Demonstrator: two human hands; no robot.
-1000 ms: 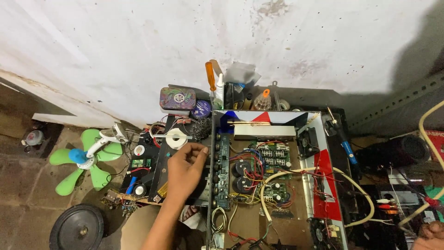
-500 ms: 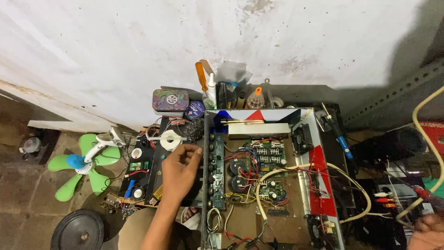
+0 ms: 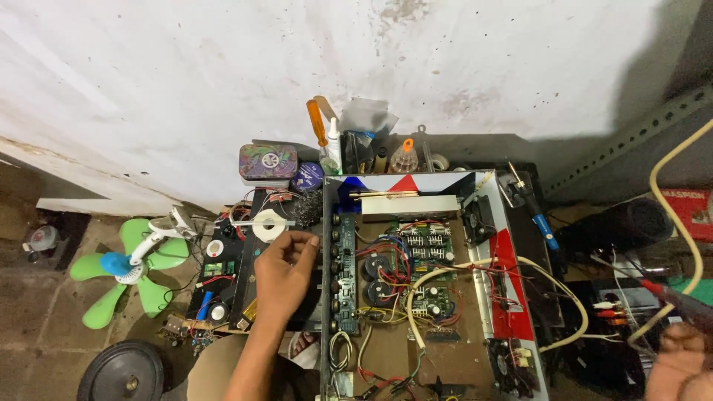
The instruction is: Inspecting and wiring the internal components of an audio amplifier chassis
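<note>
Amplifier chassis (image 3: 438,297), lid off, is seen at centre frame. Left hand (image 3: 286,271) is rested on its front panel at 9 o'clock, fingers (image 3: 306,241) curled loosely, nothing gripped. Right hand (image 3: 679,364), at 4 o'clock, is cropped; grip cannot be told.

Left hand (image 3: 286,271) showing bare w/ bare forearm beside open amplifier chassis (image 3: 416,297), no sleeve, glove or ring showing. Right hand (image 3: 679,364) showing only partly, right of chassis, also bare.
</note>
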